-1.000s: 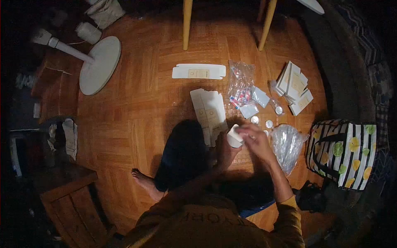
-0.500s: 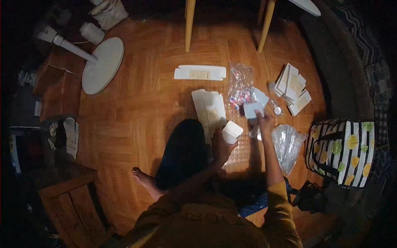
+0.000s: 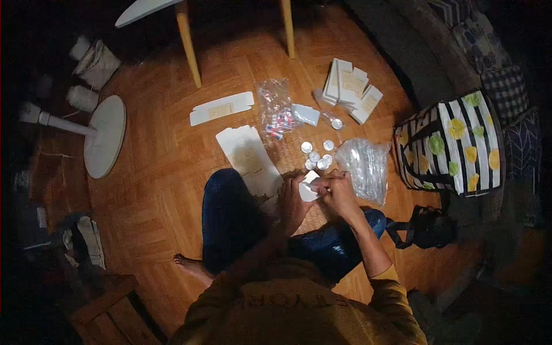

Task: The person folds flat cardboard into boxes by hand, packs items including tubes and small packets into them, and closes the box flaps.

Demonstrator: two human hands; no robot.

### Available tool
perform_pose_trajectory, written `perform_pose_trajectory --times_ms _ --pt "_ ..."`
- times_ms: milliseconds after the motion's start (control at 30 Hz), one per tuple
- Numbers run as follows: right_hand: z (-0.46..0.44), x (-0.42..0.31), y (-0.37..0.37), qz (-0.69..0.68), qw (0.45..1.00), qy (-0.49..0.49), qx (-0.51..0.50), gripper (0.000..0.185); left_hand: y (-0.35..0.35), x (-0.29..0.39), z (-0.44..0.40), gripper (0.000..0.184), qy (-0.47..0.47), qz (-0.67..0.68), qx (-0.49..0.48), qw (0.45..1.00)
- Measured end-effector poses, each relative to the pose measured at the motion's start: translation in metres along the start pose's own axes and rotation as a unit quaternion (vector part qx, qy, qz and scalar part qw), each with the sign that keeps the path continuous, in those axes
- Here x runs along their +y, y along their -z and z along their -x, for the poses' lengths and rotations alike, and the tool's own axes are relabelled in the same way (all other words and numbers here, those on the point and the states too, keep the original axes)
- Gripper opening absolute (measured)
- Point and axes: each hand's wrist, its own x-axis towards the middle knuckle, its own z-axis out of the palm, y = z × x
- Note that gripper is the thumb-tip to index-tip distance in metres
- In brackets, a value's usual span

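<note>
My left hand (image 3: 292,206) is wrapped around a small white carton (image 3: 309,194), holding it upright over the mat between my legs. At the carton's top, my right hand (image 3: 338,194) is closed in a pinch on a pale blue card, of which only a greyish sliver shows. Several round silver discs (image 3: 314,156) lie just beyond my hands. A flattened white box (image 3: 244,152) lies beside my left hand. Farther out, another pale blue card or packet (image 3: 306,114) rests by a clear plastic bag (image 3: 273,100) with small red and blue pieces.
Right of my hands lies a crumpled clear plastic bag (image 3: 365,169). A striped fruit-print bag (image 3: 454,146) stands at the right. Several folded white boxes (image 3: 348,86) are stacked at the back, another flat box (image 3: 221,108) at left. Wooden table legs (image 3: 190,49) stand beyond.
My right hand has brought the pale blue card from over the floor items back to the white carton in my left hand. The view has turned right, shifting the scene left.
</note>
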Motion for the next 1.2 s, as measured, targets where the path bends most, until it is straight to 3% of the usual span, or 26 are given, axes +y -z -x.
perform_pose_trajectory --times_ms 100,133,233,300,333,367,433,500,533,567,600,667,700,800,933,1033,1100,1133,1200 --pt "0.008 0.004 -0.006 0.004 1.0 -0.01 -0.003 0.012 -0.004 0.003 -0.001 0.066 -0.024 0.022 0.024 0.999" --pt "0.01 0.006 -0.005 -0.035 0.998 -0.037 0.036 0.012 -0.001 0.006 -0.004 0.066 -0.029 0.022 0.019 0.999" --pt "0.017 0.014 -0.002 -0.043 0.994 -0.064 0.081 0.011 -0.001 0.006 -0.003 0.069 0.036 0.026 -0.045 0.998" --pt "0.018 0.022 -0.012 -0.048 0.998 -0.025 -0.019 0.01 -0.014 -0.003 -0.003 0.074 -0.029 0.039 -0.051 0.998" --pt "0.017 0.046 -0.021 -0.151 0.988 0.013 -0.039 0.015 -0.014 -0.001 -0.003 0.074 -0.032 0.037 -0.053 0.997" --pt "0.011 0.067 -0.024 -0.152 0.988 0.012 -0.037 0.015 -0.012 0.004 -0.001 0.076 0.015 0.026 -0.05 0.998" --pt "-0.005 0.105 -0.017 -0.42 0.896 -0.118 0.083 0.017 -0.024 -0.012 0.014 0.077 0.064 0.014 -0.046 0.997" --pt "-0.018 0.146 0.006 -0.108 0.975 -0.059 0.188 0.02 -0.046 -0.048 0.03 0.078 0.011 -0.08 0.026 0.996" --pt "-0.007 0.179 -0.001 0.015 0.991 -0.067 0.118 0.02 -0.044 -0.052 0.03 0.078 -0.006 -0.113 0.051 0.992" --pt "-0.002 0.21 -0.014 0.14 0.986 -0.074 0.047 0.021 -0.024 -0.033 0.017 0.078 0.023 -0.105 -0.007 0.994" --pt "-0.002 0.205 -0.011 0.139 0.987 -0.072 0.048 0.021 -0.011 -0.022 0.01 0.078 0.053 -0.096 -0.066 0.992" --pt "0.008 0.187 -0.004 0.125 0.953 -0.256 -0.1 0.021 0.004 -0.005 -0.002 0.078 0.087 -0.072 -0.084 0.99" --pt "0.014 0.191 -0.009 0.125 0.953 -0.255 -0.104 0.021 0.007 -0.002 -0.003 0.078 0.119 -0.049 -0.105 0.986" --pt "0.024 0.208 -0.019 0.134 0.91 -0.383 0.092 0.024 0.002 -0.009 0.001 0.078 0.062 -0.003 -0.074 0.995" --pt "0.019 0.217 -0.028 0.241 0.89 -0.339 0.184 0.014 -0.02 -0.027 0.01 0.078 0.036 -0.064 -0.04 0.997" --pt "0.015 0.221 -0.021 0.256 0.9 -0.305 0.177 0.015 -0.001 -0.008 0.002 0.083 0.062 0.022 -0.094 0.993" --pt "0.019 0.221 -0.01 -0.06 0.899 -0.385 0.2 0.016 -0.001 -0.006 0.006 0.088 0.079 -0.01 -0.086 0.993" --pt "0.021 0.221 -0.009 -0.231 0.854 -0.406 0.227 0.018 -0.001 -0.007 0.007 0.088 0.08 -0.009 -0.086 0.993" --pt "0.03 0.22 0.003 -0.291 0.851 -0.399 0.176 0.016 -0.001 -0.01 0.006 0.079 0.022 -0.004 -0.061 0.998"
